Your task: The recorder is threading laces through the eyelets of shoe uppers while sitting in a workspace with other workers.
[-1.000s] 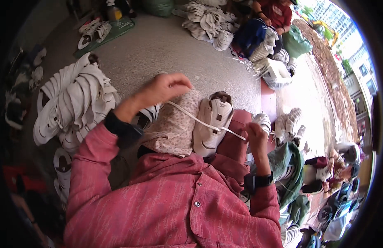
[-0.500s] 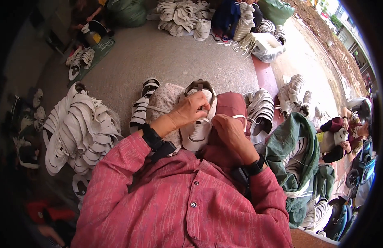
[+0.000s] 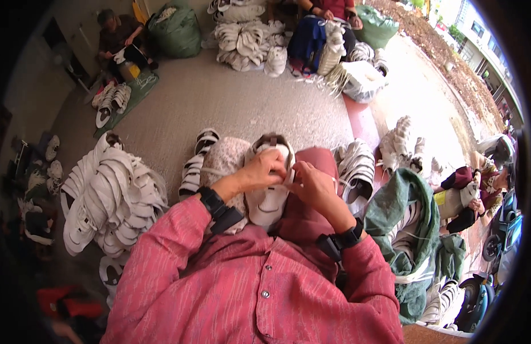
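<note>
A white shoe upper [image 3: 266,203] with a brown-lined opening rests on my lap between my knees, its toe toward me. My left hand [image 3: 264,170] bends over the lacing area with its fingers pinched together. Close beside it, at the right edge of the upper, my right hand [image 3: 312,186] is closed, thumb and fingers pinching a white shoelace. Part of the lace shows between the two hands; the fingertips partly hide it. A loose white lace end [image 3: 215,171] lies across my left knee, and another pale strand shows by my right knee.
Stacked white uppers [image 3: 113,195] stand at my left, with smaller stacks [image 3: 357,172] beside both knees. A green sack [image 3: 406,229] holding uppers is at my right. Co-workers [image 3: 125,43] sit farther off among more stacks [image 3: 242,46]. Scooters [image 3: 494,241] stand at the far right.
The view has tilted up, so the scene sits lower. My right hand has moved up and inward, nearer my left hand, which stays over the upper.
</note>
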